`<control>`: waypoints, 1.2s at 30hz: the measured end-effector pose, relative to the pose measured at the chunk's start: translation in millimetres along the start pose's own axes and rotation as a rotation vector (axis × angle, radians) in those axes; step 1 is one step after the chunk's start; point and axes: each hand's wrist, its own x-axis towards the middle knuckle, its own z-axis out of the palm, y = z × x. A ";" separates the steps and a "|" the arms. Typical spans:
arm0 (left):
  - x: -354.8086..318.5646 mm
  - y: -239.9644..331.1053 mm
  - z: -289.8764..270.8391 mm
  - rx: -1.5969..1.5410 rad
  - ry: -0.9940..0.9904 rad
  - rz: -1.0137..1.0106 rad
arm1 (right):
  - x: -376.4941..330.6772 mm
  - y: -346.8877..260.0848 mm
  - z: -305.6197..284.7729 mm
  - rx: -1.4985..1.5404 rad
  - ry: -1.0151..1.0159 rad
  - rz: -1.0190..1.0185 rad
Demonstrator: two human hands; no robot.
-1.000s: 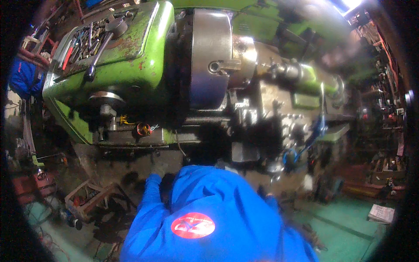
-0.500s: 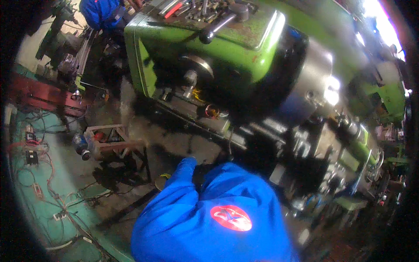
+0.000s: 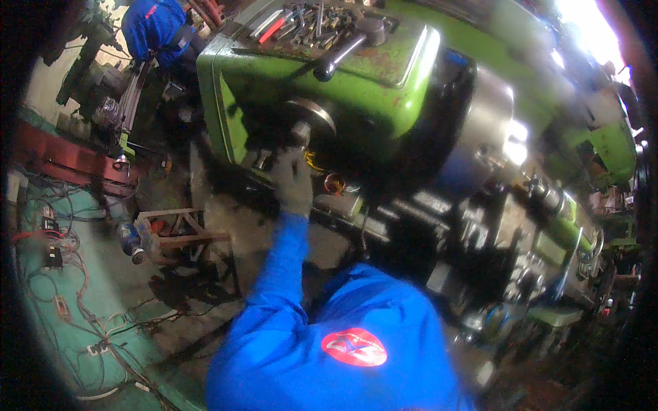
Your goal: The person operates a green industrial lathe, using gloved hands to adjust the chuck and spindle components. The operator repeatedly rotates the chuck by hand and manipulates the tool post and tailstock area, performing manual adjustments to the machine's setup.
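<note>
Currently, the left hand [image 3: 296,183], gloved and dark, is reaching up to the round metal handwheel [image 3: 310,116] just above it on the glossy green lathe headstock [image 3: 384,89]; its grip cannot be made out.

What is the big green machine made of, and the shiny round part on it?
The big green lathe housing looks like painted metal: glossy green, with rusty brown patches on its top. The round silver chuck looks like bare polished steel, since it glints brightly. The left hand, seemingly in a dark glove, reaches its front controls.
</note>
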 end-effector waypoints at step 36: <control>208.6 215.0 -26.8 0.297 0.207 0.851 | -178.0 -163.3 -149.1 0.695 0.615 -0.510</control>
